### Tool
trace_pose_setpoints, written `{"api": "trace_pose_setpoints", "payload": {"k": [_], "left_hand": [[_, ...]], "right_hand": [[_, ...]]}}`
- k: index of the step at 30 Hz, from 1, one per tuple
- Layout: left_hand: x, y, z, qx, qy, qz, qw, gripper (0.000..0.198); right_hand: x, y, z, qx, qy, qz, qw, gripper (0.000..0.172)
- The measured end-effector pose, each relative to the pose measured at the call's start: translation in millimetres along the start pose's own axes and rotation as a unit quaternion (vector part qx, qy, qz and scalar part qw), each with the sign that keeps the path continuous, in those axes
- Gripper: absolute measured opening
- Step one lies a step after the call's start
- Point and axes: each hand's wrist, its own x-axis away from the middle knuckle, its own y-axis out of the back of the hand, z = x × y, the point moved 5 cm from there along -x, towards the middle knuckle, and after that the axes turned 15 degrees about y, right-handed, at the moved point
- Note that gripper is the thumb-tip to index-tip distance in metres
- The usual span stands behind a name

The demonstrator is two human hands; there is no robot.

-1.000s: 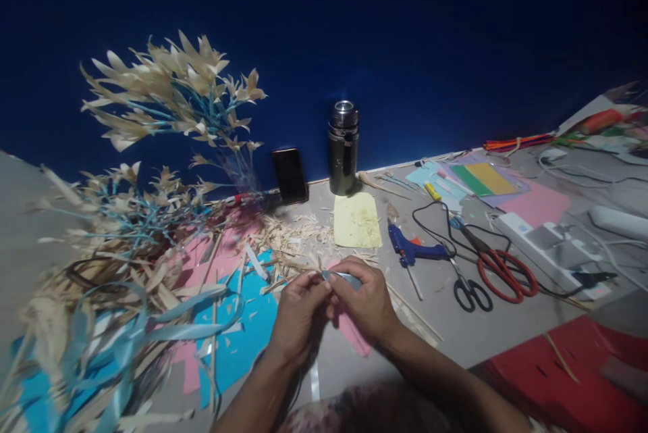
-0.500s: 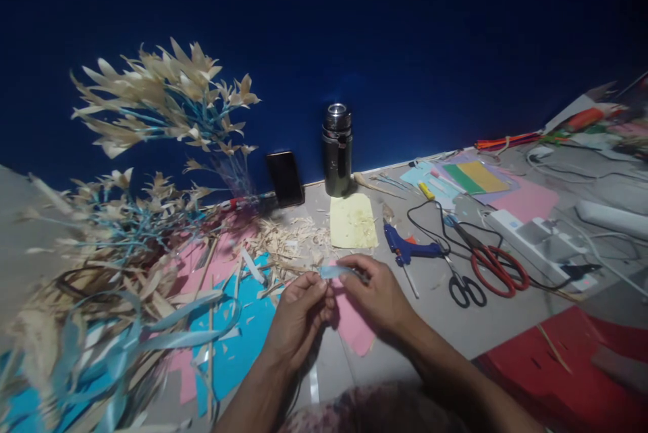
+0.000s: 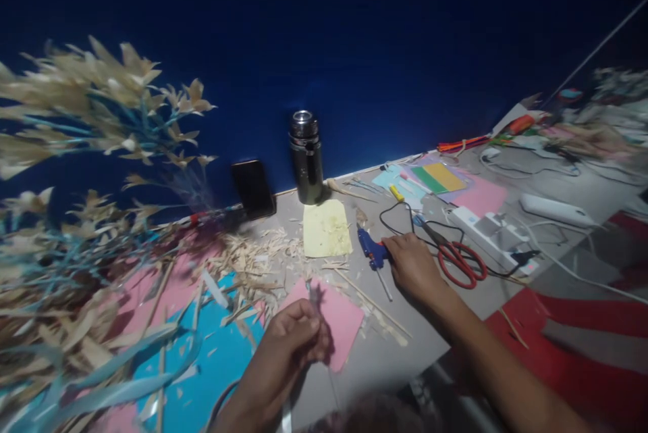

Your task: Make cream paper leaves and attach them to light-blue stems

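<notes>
My left hand (image 3: 298,332) is closed in a pinch above a square of pink paper (image 3: 347,315). From its fingertips a thin, pale blue-grey strip (image 3: 310,289) sticks up; its lower part is hidden by the fingers. Further right, my right hand (image 3: 414,263) has its fingers around the handle of a blue glue gun (image 3: 372,248), which rests on the table with a glue stick-like rod (image 3: 385,284) under its front. Red-handled scissors (image 3: 462,264) lie just right of that hand. A yellow sheet (image 3: 327,229) with glue-like spots lies behind the pink paper.
A dark flask (image 3: 308,173) and a phone (image 3: 254,190) stand against the blue wall. Pale husk flowers (image 3: 126,122), shavings (image 3: 253,254) and light blue ribbon (image 3: 111,396) crowd the left. A white power strip (image 3: 489,240) with cords lies right.
My right hand has left the pale blue strip and moved right onto the glue gun. My left hand keeps its pinch. The view has turned somewhat to the right.
</notes>
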Motion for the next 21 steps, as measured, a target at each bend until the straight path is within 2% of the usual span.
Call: {"api": "trace_pose_setpoints", "payload": {"k": [3, 6, 9, 11, 12, 15, 21], "left_hand": [[-3, -1.5, 5, -0.030, 0.013, 0.017, 0.999, 0.029], [-5, 6.2, 0, -0.016, 0.003, -0.029, 0.999, 0.028], [-5, 15.5, -11, 0.008, -0.008, -0.073, 0.997, 0.032], [-4, 20.1, -18, 0.016, -0.013, -0.090, 0.996, 0.033], [-4, 21.7, -22, 0.018, -0.018, -0.097, 0.995, 0.033], [-1, 22.3, -30, 0.019, -0.042, -0.108, 0.993, 0.033], [2, 15.4, -33, 0.026, -0.082, -0.128, 0.988, 0.034]], "right_hand": [[-1, 1, -2, 0.009, -0.016, -0.009, 1.000, 0.050], [4, 6, -6, -0.004, -0.028, -0.040, 0.999, 0.049], [15, 16, -10, -0.097, -0.039, -0.147, 0.984, 0.035], [21, 22, -11, -0.196, -0.041, -0.210, 0.957, 0.026], [23, 24, -10, -0.251, -0.041, -0.222, 0.941, 0.024], [22, 31, 3, -0.391, -0.021, -0.196, 0.899, 0.023], [17, 57, 51, -0.464, 0.109, -0.151, 0.866, 0.024]]}}
